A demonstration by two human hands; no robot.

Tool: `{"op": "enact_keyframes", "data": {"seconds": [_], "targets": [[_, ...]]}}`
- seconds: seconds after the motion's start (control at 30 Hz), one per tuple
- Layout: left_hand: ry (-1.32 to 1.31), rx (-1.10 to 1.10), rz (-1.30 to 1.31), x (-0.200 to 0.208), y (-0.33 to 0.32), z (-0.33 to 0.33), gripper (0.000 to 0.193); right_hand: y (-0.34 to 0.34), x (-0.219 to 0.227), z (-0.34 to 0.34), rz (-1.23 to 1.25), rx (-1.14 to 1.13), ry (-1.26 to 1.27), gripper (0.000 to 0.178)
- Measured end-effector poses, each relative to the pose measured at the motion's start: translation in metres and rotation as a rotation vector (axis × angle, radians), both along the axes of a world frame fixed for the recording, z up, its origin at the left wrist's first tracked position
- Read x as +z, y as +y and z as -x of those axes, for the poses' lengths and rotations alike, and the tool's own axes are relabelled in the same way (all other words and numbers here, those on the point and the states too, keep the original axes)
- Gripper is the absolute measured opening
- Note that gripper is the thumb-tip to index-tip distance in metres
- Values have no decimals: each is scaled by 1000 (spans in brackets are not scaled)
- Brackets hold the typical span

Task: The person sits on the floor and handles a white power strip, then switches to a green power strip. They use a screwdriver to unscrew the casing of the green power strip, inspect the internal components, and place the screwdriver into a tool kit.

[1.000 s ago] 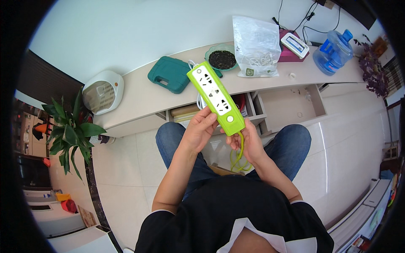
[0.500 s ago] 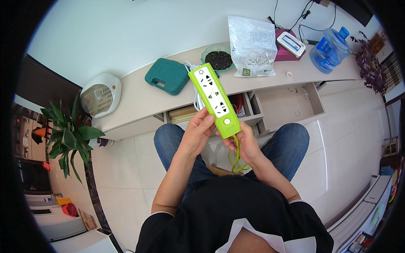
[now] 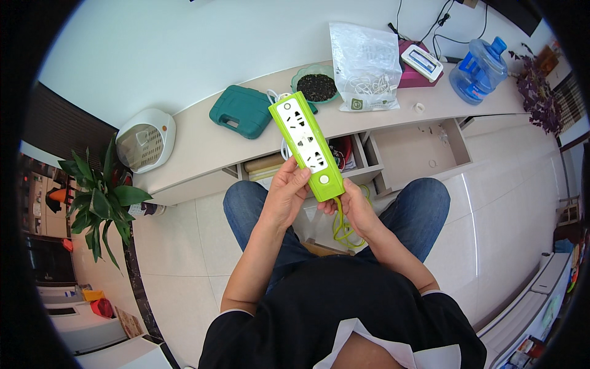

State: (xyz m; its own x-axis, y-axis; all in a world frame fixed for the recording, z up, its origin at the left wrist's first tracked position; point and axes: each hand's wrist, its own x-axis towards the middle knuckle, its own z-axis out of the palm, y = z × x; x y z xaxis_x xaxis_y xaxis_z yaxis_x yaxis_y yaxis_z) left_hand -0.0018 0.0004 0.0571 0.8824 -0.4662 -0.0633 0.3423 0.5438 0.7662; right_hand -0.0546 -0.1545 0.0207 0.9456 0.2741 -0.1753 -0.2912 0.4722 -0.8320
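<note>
A green power strip (image 3: 311,150) with a white socket face is held up between my hands, tilted with its far end to the left. My left hand (image 3: 289,189) grips its near left side, thumb on the edge. At the near right corner my right hand (image 3: 355,206) closes on the strip, by the spot where its yellow-green cord (image 3: 339,229) comes out. That cord hangs in loops between my knees. The strip hides part of a white cable (image 3: 284,147) behind it and some of the drawer beyond.
On the long cabinet top (image 3: 184,141) stand a green tool case (image 3: 243,112), a bowl of dark grains (image 3: 316,88), a plastic bag with a white cable (image 3: 365,67) and a blue water jug (image 3: 478,72). Two drawers are pulled out, the right one (image 3: 421,147) toward my right knee. A potted plant (image 3: 101,200) is at left.
The power strip has shifted slightly left, still in both hands. My right hand has moved slightly at its near corner. Things on the cabinet stay in place.
</note>
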Motion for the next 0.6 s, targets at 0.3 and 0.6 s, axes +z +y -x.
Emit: {"op": "enact_keyframes", "data": {"seconds": [0.3,0.6], "targets": [[2,-1,-24,-3,1,-1,39,0,2,0,-3,-8,17,54],[-91,64,-23,5,-13,-6,58,14,15,0,728,-345,-482,44]]}}
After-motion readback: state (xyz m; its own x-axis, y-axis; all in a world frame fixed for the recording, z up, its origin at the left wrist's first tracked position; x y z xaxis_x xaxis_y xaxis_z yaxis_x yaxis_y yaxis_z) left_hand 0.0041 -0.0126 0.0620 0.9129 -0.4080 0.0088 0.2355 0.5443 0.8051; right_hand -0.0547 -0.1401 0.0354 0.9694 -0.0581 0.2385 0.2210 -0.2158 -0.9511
